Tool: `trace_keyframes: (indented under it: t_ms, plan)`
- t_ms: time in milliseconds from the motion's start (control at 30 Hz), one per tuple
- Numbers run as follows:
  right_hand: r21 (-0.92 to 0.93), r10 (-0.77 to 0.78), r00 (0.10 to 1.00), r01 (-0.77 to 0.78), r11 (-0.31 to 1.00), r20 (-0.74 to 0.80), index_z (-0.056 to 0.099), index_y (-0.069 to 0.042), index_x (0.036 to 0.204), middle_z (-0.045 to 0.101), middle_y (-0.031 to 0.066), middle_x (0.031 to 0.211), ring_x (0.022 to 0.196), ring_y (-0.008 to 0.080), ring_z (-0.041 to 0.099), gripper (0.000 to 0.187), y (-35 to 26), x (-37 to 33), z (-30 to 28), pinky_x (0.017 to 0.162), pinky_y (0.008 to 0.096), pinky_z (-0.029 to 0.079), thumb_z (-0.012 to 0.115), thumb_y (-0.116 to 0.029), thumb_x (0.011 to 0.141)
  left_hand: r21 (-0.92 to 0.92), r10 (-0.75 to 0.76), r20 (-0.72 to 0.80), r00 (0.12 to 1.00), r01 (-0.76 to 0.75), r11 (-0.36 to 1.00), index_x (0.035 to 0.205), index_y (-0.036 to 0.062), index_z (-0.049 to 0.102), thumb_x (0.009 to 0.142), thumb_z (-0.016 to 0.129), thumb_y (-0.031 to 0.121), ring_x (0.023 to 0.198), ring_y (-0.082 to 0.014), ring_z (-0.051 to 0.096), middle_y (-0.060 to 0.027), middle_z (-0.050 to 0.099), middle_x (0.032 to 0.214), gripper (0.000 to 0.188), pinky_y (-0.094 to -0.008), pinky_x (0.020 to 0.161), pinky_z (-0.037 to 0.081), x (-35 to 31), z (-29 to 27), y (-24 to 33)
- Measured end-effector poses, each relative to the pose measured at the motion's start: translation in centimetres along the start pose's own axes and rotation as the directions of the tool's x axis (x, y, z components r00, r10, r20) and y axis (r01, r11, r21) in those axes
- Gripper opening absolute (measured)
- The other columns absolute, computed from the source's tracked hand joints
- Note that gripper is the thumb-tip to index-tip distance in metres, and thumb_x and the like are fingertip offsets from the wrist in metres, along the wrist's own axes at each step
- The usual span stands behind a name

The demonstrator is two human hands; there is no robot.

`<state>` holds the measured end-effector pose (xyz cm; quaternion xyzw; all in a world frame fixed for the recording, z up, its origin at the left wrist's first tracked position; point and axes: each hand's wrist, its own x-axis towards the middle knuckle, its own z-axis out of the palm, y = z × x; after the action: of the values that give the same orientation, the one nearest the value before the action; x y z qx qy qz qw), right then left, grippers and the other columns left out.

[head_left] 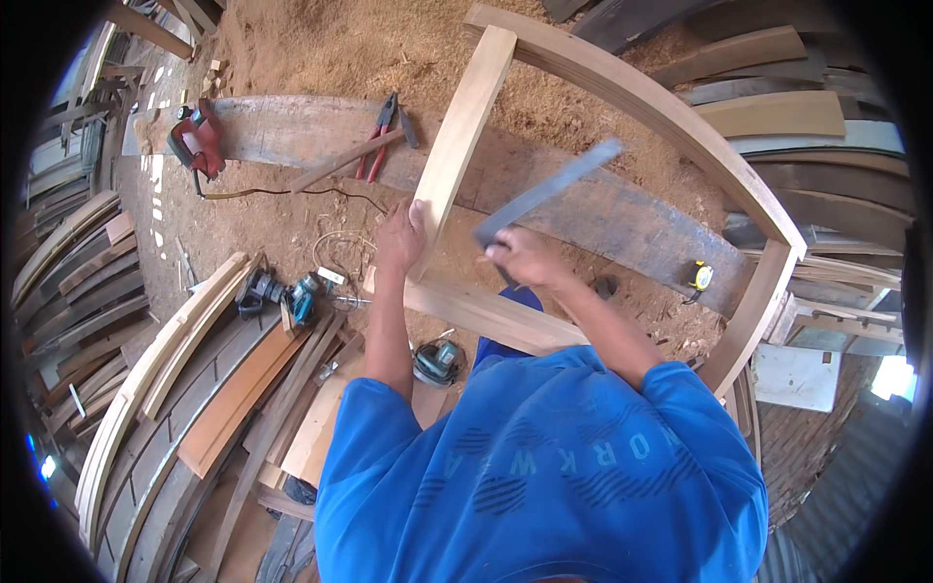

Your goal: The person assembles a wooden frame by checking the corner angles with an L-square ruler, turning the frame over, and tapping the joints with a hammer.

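Observation:
My left hand (400,236) is closed around the near part of a pale wooden rail (470,120) of a curved timber frame, thumb on its upper face. In my right hand (526,258) is a try square (554,189), gripped near its corner. Its long grey blade points up and right, slightly smeared by motion, apart from the rail. The curved side of the frame (671,112) arches from the top over to the right. A lower wooden rail (486,316) crosses just in front of my body.
A long plank (622,219) under the frame carries red-handled pliers (377,146), a hammer (345,162), a red power tool (199,141) and a yellow tape measure (700,276). Teal power tools (303,296) lie at left. Curved boards (777,115) are stacked on both sides; sawdust (321,49) covers the ground.

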<state>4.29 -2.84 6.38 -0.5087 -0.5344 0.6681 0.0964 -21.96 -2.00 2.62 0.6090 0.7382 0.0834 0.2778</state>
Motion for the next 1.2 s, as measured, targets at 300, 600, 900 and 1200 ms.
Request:
trace_keyframes:
  t_ms: [300,600,900,1200]
  plan:
    - [-0.286,-0.024,0.984,0.075,0.955,0.178,0.072,-0.006,0.111,0.069,0.0256,0.103,0.1,0.0424,0.066,0.03,3.4,2.3,8.3,0.09,0.049,0.05,0.065,-0.019,0.084,-0.025,0.028,-0.07,0.997,-0.029,0.999,0.114,-0.0006,0.06,0.105,0.039,0.035,0.095,-0.0519,0.061,-0.0318,0.065,0.102,0.043,-0.0599,0.084,0.047,0.0,0.9,0.3]
    - [-0.299,-0.003,0.986,0.053,0.953,0.167,0.072,-0.002,0.114,0.069,0.0268,0.105,0.102,0.0426,0.067,0.035,2.3,4.0,9.6,0.092,0.0471,0.05,0.065,-0.019,0.084,-0.041,0.006,-0.077,0.997,-0.009,0.999,0.113,0.0029,0.06,0.104,0.038,0.034,0.096,-0.0516,0.061,-0.031,0.065,0.102,0.039,-0.0603,0.084,0.047,-0.1,-0.1,1.9]
    - [-0.33,-0.002,0.985,0.061,0.942,0.174,0.071,-0.002,0.116,0.069,0.0273,0.107,0.103,0.0427,0.066,0.037,1.9,4.0,9.4,0.092,0.0467,0.051,0.065,-0.02,0.085,-0.021,-0.052,-0.047,0.998,0.051,0.998,0.115,0.0046,0.06,0.104,0.04,0.034,0.1,-0.0508,0.06,-0.0295,0.064,0.107,0.038,-0.0597,0.086,0.046,-0.1,-0.1,2.1]
    - [-0.363,-0.133,0.985,0.164,0.917,0.109,0.069,0.0,0.109,0.069,0.026,0.104,0.101,0.044,0.065,0.031,2.3,-2.0,4.1,0.09,0.0504,0.049,0.061,-0.02,0.087,-0.07,0.005,-0.557,0.83,-0.053,0.996,0.123,-0.0055,0.057,0.102,0.046,0.033,0.107,-0.0453,0.058,-0.0278,0.063,0.113,0.045,-0.0491,0.096,0.045,-3.2,-1.8,-1.5]
